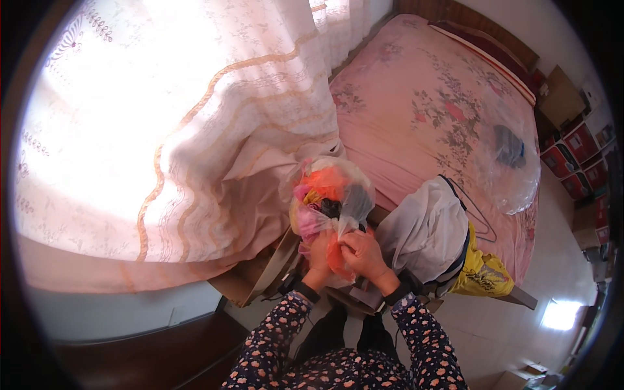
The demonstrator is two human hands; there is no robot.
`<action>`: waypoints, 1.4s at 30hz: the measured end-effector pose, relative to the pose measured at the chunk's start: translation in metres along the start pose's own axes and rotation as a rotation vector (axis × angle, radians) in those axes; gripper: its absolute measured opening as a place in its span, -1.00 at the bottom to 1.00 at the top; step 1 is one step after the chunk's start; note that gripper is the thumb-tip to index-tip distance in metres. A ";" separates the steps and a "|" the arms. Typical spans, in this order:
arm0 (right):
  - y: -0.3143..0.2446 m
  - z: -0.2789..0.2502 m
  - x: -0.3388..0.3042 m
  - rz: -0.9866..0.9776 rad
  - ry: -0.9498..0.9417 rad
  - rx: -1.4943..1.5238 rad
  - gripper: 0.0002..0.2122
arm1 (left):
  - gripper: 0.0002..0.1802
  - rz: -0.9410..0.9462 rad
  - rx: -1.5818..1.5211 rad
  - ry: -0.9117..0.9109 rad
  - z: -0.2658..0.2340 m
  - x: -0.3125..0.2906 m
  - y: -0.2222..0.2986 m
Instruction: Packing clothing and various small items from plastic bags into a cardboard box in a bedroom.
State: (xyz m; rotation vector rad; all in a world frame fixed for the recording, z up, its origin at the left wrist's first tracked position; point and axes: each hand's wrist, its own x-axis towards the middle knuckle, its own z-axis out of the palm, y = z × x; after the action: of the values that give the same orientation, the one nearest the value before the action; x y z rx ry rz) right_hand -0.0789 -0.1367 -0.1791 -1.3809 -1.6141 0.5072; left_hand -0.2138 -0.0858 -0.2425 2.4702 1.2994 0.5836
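Note:
A clear plastic bag (354, 170) bulges with crumpled plastic bags in orange, pink, yellow, black and grey. Its near edge is gripped by both my hands, which are close together in front of my body. My left hand (318, 255) is closed on the bag's left side, its fingers partly hidden by the plastic. On the right, my right hand (364, 252) pinches the plastic with curled fingers. An orange plastic bag (337, 260) hangs down between the two hands. Below them stands an open cardboard box (260, 276), partly covered by the bag and my arms.
Long pale curtains (188, 149) drape at the left. A bed with a pink floral sheet (403, 84) fills the far right, with a large clear plastic bag (513, 169) on it. White cloth (426, 224) and a yellow bag (484, 270) lie at the bed's near edge. Red boxes (578, 143) are stacked beyond.

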 end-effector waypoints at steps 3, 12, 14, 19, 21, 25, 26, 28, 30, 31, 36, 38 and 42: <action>-0.009 -0.001 -0.001 -0.032 -0.083 0.014 -0.86 | -0.55 -0.097 0.007 0.001 0.000 0.014 -0.005; -0.031 0.004 -0.007 -0.074 -0.141 0.012 -0.87 | -0.63 -0.601 -0.733 0.043 -0.008 0.052 -0.033; -0.033 0.007 -0.011 -0.047 -0.158 -0.002 -0.87 | -0.59 -0.551 -0.791 0.122 -0.008 0.057 -0.034; -0.016 0.014 -0.023 -0.037 -0.066 -0.089 -0.75 | -0.62 -0.355 -0.284 0.010 -0.014 0.072 -0.018; -0.028 0.027 -0.017 -0.016 -0.127 -0.134 -0.68 | -0.66 -0.374 -0.399 0.034 -0.011 0.065 -0.059; -0.011 0.031 -0.022 0.054 -0.176 -0.316 -0.53 | -0.83 -0.440 -0.733 -0.149 -0.026 0.070 -0.019; -0.007 0.034 -0.021 0.059 -0.171 -0.318 -0.53 | -0.80 -0.388 -0.888 -0.052 -0.027 0.067 -0.015; -0.001 0.039 -0.019 -0.015 -0.129 -0.406 -0.50 | -0.76 -0.331 -1.040 0.044 -0.035 0.060 -0.011; -0.005 0.040 -0.011 0.056 -0.166 -0.468 -0.48 | -0.68 -0.207 -0.702 0.068 -0.056 0.049 -0.013; -0.007 0.041 -0.006 0.129 -0.203 -0.532 -0.47 | -0.68 -0.212 -0.696 0.072 -0.057 0.043 -0.019; 0.020 0.036 0.003 0.135 -0.119 -0.653 -0.49 | -0.75 -0.236 -0.704 0.089 -0.085 0.026 0.005; 0.028 0.035 0.010 0.126 -0.072 -0.701 -0.60 | -0.78 -0.173 -0.673 0.090 -0.083 0.016 0.011; 0.045 0.032 0.012 0.170 -0.058 -0.803 -0.75 | -0.78 0.099 -0.361 -0.026 -0.074 -0.011 0.022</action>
State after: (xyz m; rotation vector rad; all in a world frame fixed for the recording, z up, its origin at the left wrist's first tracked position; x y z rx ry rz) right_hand -0.0798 -0.1049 -0.2259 -2.1126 -1.8439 -0.0377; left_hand -0.2385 -0.1021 -0.1705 2.2418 0.9669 0.7357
